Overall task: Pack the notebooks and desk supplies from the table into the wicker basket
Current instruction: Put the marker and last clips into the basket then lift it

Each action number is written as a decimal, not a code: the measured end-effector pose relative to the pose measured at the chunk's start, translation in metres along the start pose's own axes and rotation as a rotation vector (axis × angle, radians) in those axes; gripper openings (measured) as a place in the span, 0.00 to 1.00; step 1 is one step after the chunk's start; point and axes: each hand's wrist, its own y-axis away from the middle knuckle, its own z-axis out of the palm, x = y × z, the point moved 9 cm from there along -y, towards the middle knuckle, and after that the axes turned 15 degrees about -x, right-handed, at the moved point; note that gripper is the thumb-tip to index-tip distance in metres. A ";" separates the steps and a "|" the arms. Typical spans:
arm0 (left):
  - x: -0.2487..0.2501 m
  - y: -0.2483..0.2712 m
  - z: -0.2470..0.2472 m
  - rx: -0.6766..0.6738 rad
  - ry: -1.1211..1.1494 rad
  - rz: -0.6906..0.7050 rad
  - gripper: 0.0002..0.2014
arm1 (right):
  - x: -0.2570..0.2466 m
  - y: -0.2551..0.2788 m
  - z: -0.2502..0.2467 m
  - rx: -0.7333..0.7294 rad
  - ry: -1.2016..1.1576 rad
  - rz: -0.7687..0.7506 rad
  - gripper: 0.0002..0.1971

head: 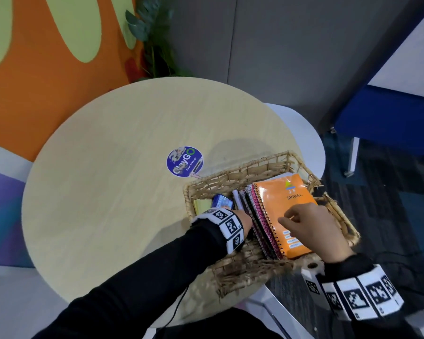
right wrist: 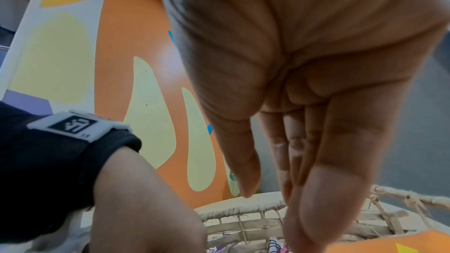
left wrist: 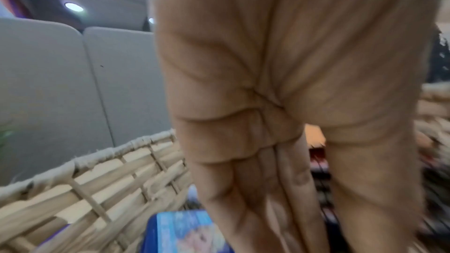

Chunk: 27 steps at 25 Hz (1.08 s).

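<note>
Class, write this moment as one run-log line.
phase: packing | left hand: open, inside wicker basket | right hand: over orange notebook, grip unclear | table: round sticker

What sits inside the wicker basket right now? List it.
Inside the wicker basket: an orange spiral notebook atop more spiral notebooks, a blue box and yellow sticky notes. Both hands cover part; anything beneath the stack is hidden.
</note>
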 end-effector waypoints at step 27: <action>-0.247 -0.089 -0.023 0.385 0.689 0.133 0.04 | -0.203 -0.193 -0.001 -0.443 0.531 -0.404 0.09</action>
